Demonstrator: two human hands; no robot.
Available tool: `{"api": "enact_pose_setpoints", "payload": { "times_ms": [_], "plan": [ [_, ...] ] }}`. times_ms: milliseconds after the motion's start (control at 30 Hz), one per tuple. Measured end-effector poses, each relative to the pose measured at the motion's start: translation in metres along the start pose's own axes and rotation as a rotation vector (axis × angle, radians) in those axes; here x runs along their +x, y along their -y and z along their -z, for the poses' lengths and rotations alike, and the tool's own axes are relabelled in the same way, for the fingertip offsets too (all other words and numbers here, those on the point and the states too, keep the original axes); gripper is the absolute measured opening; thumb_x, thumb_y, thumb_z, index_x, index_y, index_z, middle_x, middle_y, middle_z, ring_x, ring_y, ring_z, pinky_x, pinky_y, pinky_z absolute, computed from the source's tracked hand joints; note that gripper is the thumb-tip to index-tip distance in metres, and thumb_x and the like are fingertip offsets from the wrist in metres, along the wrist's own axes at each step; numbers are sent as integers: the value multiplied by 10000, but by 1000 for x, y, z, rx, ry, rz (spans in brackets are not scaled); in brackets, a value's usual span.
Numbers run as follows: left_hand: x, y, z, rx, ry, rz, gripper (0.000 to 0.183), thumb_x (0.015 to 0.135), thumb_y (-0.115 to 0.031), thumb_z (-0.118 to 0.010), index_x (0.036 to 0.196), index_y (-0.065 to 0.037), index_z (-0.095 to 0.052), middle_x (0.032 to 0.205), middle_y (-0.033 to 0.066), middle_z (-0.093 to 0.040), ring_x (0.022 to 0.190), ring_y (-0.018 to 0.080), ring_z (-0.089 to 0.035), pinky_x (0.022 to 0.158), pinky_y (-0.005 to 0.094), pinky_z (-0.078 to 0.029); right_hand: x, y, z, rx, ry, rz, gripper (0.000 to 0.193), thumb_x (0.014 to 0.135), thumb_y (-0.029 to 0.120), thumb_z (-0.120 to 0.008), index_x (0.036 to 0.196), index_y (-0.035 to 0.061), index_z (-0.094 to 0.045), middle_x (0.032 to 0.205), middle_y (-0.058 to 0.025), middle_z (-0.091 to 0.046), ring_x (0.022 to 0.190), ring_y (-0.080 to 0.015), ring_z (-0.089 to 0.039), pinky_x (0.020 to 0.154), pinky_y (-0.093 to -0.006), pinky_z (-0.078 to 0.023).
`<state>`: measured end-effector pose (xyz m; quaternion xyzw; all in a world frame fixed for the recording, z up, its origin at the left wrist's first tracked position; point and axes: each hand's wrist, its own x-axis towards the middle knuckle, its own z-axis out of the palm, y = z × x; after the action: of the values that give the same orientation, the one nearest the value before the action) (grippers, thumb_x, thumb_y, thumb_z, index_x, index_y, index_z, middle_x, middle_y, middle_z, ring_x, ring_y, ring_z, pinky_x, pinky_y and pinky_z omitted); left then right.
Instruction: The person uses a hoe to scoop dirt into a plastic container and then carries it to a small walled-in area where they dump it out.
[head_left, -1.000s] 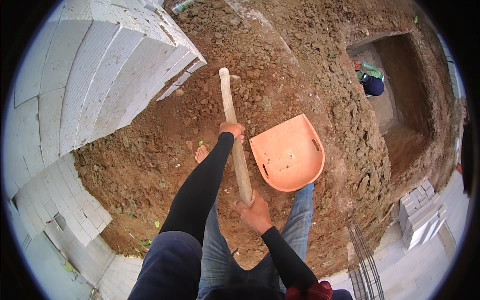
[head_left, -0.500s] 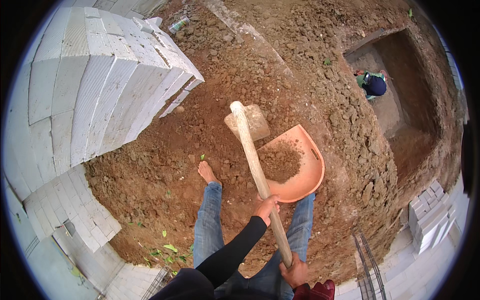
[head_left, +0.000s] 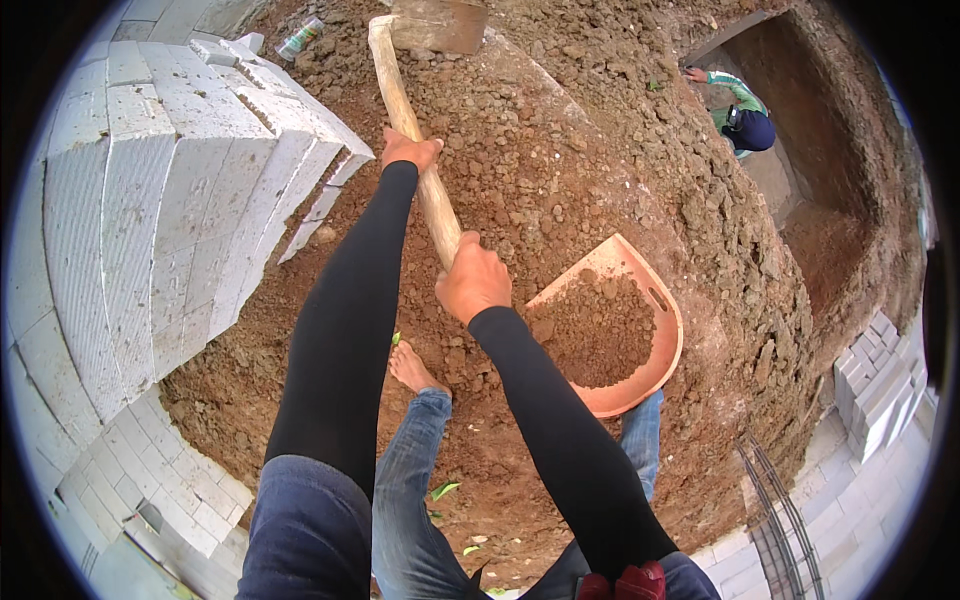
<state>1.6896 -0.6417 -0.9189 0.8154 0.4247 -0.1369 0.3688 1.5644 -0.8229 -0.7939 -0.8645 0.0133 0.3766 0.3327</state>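
Wooden hoe handle [head_left: 415,150]: left hand [head_left: 408,150], right hand [head_left: 473,280] fingers clamped round it.

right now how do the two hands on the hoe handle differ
The left hand grips the wooden handle higher up, nearer the blade, with its arm stretched long. The right hand grips lower down, closer to the body, just beside the orange scoop of soil. Both are bare, closed around the handle, with black sleeves.

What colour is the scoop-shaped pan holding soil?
Orange pan, clearest in the head view.
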Motion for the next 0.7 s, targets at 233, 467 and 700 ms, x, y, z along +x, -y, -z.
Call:
{"api": "enact_pose_setpoints", "payload": {
  "times_ms": [233, 467, 700],
  "plan": [
    [-123, 63, -52, -42, 88, 419, 420, 810, -49, -653, 1160, 80, -460, 748, 153, -626, 522, 179, -618, 446, 300, -542, -140, -94, -53, -48, 238, -272, 441, 743, 134, -707, 1049, 19, -412, 814, -275, -655, 788, -443, -656, 706, -504, -537],
    [-266, 143, -67, -103, 187, 559, 558, 750, -31, -663, 1230, 106, -414, 726, 204, -640, 499, 230, -625, 451, 352, -527, -286, -119, -10, -151, 435, -392, 484, 747, 228, -693, 1081, 11, -417, 797, -272, -648, 789, -457, -644, 718, -531, -513],
    [-513, 61, -126, -609, 165, 955, 778, 772, -28, -702, 1394, 4, -236, 920, 166, -579, 554, 179, -573, 488, 309, -500, -433, -248, 164, -432, 447, -403, 463, 687, 251, -742, 1030, 68, -491, 704, -215, -645, 683, -417, -650, 645, -511, -525]
  ]
}}
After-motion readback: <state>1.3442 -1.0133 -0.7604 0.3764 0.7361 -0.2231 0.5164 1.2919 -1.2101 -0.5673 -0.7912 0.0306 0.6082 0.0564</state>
